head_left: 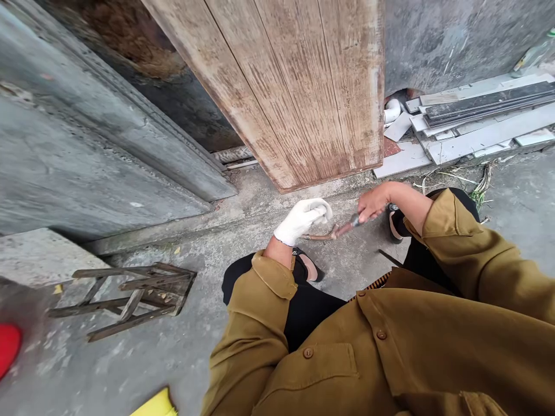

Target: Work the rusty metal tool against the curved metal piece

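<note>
My left hand (306, 219) wears a white glove, its fingers curled over beside the wooden door panel's lower end. Whatever it may hold is hidden by the glove. My right hand (375, 202), bare, is wrapped round the grey end of a rusty brown hand tool (346, 229), blurred, whose kind I cannot make out. The tool points left toward the glove. A thin brown stick-like piece (316, 237) runs below the glove to the tool's end; whether the two are joined I cannot tell. The plank door panel (303, 92) leans upright in front of me.
On the left a small wooden stool (143, 294) lies on its side near a pale slab (43, 254). Stacked tile strips (481, 121) line the wall at right, with a plastic bottle (535, 55) on them. Red (7, 349) and yellow (156, 404) objects show at the lower left.
</note>
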Demonstrator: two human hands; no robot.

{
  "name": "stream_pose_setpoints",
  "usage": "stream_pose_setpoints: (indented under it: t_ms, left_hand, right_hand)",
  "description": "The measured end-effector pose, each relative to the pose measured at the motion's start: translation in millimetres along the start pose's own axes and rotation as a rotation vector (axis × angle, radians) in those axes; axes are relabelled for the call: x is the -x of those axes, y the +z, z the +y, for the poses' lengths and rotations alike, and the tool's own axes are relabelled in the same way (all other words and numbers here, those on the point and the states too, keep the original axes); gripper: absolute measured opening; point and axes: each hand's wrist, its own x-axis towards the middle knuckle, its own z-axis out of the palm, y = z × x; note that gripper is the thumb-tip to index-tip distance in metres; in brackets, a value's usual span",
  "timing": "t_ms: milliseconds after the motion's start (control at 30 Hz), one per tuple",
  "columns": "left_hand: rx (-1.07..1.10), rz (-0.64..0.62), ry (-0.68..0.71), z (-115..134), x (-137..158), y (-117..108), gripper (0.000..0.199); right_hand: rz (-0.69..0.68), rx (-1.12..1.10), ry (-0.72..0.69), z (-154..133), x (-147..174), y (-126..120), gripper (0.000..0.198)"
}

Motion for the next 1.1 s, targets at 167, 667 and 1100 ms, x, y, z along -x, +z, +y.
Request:
stream_pose_setpoints:
  t_ms: [167,667,1100]
  left_hand:
    - [0.075,0.249,0.073,-3,0,-9,0.033]
    - [-0.099,0.253,0.011,-14,-9,-11,0.032]
    - [-0.202,-0.033,-0.084,-21,-14,-2,0.034]
  right_hand:
    - [-0.143,-0.278,-0.334,-5,-15,11,0.062]
    - [-0.091,-0.378,-0.556,-36,-16,22,0.052]
    - [0.573,0.036,0.108,1,15,-17,0.037]
